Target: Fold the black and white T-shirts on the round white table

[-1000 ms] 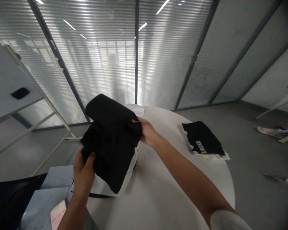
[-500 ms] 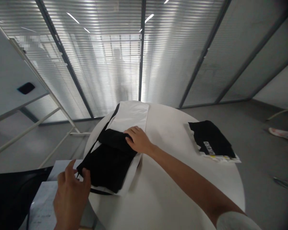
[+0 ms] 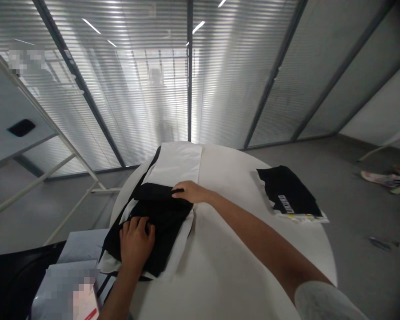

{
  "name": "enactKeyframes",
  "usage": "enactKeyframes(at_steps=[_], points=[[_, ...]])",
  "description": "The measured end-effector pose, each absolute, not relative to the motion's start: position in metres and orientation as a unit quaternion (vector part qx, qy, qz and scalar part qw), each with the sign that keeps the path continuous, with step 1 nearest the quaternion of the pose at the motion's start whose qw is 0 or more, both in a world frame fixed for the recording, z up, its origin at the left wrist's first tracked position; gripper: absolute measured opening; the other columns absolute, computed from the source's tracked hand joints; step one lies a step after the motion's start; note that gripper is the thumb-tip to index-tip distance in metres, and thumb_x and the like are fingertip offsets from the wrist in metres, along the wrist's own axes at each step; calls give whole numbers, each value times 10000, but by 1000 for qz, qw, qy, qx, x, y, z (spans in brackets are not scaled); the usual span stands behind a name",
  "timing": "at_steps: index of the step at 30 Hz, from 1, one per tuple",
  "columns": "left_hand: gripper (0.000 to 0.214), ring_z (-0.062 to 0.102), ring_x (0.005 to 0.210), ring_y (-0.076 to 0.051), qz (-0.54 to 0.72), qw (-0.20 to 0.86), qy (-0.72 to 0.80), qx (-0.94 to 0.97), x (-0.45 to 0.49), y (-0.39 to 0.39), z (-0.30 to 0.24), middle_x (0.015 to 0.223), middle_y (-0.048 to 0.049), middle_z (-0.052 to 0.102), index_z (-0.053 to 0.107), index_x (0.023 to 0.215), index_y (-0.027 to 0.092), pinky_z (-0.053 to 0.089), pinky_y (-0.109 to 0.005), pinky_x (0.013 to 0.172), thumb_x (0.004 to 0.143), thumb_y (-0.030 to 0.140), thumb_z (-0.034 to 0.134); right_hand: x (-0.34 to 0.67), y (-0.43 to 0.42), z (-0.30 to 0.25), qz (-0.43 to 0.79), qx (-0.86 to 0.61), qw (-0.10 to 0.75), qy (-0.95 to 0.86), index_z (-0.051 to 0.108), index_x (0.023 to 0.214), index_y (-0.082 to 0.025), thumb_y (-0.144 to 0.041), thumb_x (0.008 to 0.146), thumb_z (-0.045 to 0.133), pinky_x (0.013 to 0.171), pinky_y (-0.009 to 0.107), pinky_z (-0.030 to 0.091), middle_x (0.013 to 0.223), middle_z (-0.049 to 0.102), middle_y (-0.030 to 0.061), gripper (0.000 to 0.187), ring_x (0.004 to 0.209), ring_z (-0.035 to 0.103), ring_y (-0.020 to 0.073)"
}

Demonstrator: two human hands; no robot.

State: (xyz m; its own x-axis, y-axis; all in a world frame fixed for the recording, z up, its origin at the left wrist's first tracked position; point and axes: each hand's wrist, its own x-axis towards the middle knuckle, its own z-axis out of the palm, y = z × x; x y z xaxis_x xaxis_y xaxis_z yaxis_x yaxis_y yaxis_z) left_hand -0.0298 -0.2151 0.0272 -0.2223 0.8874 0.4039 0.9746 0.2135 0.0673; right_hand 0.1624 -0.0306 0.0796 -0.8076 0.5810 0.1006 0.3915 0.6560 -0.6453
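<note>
- On the bench (image 3: 233,266), my left hand (image 3: 136,238) lies flat, released, on the black garment (image 3: 169,214), seemingly pinning it
- My right hand (image 3: 190,192) rests at its fold; whether pinching, I cannot tell

one head-worn view (close in) looks forward and down over the round table (image 3: 240,266).
</note>
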Motion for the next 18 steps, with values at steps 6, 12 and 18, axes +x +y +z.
enactKeyframes(at_steps=[6, 12, 18], points=[[260, 527, 955, -280, -163, 141, -763, -609, -30, -214, 29, 1027, -86, 650, 698, 1029, 194, 400, -392, 782, 885, 267, 493, 173, 29, 107, 114, -459, 197, -859, 662, 1116, -153, -287, 968, 461, 915, 333, 410, 1143, 655, 112, 283, 1060, 572, 227], [251, 528, 950, -279, -168, 144, -762, -608, -30, -214, 27, 1020, -77, 653, 699, 1018, 196, 398, -393, 782, 879, 257, 499, 164, 3, 83, -32, -412, 155, -897, 566, 1253, -231, -362, 949, 470, 950, 415, 366, 1235, 574, 111, 344, 1135, 489, 265], [252, 537, 930, -273, -163, 150, -762, -609, -29, -215, 28, 1007, -87, 651, 705, 1014, 194, 400, -387, 772, 879, 249, 499, 156, -3, 57, -24, -398, 74, -914, 523, 1296, -255, -422, 927, 509, 876, 398, 401, 1277, 531, 104, 405, 1141, 484, 275]])
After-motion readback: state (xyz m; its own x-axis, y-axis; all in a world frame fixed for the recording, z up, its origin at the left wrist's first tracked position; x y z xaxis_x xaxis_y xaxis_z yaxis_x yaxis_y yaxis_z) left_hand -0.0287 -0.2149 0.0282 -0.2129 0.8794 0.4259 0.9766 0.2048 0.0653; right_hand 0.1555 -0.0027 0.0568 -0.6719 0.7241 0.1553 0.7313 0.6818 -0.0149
